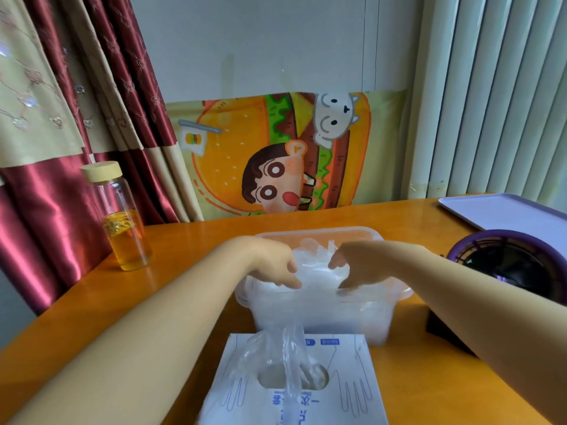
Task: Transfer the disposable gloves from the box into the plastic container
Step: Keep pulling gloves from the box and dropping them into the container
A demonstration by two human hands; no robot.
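Status, nearest first:

- Glove box (352,363) sits at the near edge of the table (184,286), oval slot facing up. One loose glove (288,357) stands up out of the slot, its top reaching the front wall of the container behind. So the box isn't empty. We can't see how many are left under the slot.
- Plastic container (394,297) is just behind the box, lid off. It holds a heaped pile of gloves (316,262) that rises above the rim, and more film shows through the front wall. We judge the bulk of the transfer done.
- Left hand (270,262) and right hand (359,265) are both over the pile, close together, one on each side of its middle. Left fingers (291,282) and right fingers (346,283) are half-curled, with the tips down in the film. We can't tell whether they pinch a glove or just press the heap down. The film is clear and the frame is soft there.
- Our read on the current step: settling or tamping what's in the container.
- Left to do: pull the standing glove, check the box for more, and fit the heap below the rim if a lid goes on. No lid in view.

Further back there's a capped glass bottle (129,228) with amber liquid on the left and a dark round purple-rimmed object (506,259) on the right, with a pale tray (506,210) behind it. Against the wall are a cartoon cloth (276,154), a red curtain (61,118) and blinds (491,87).
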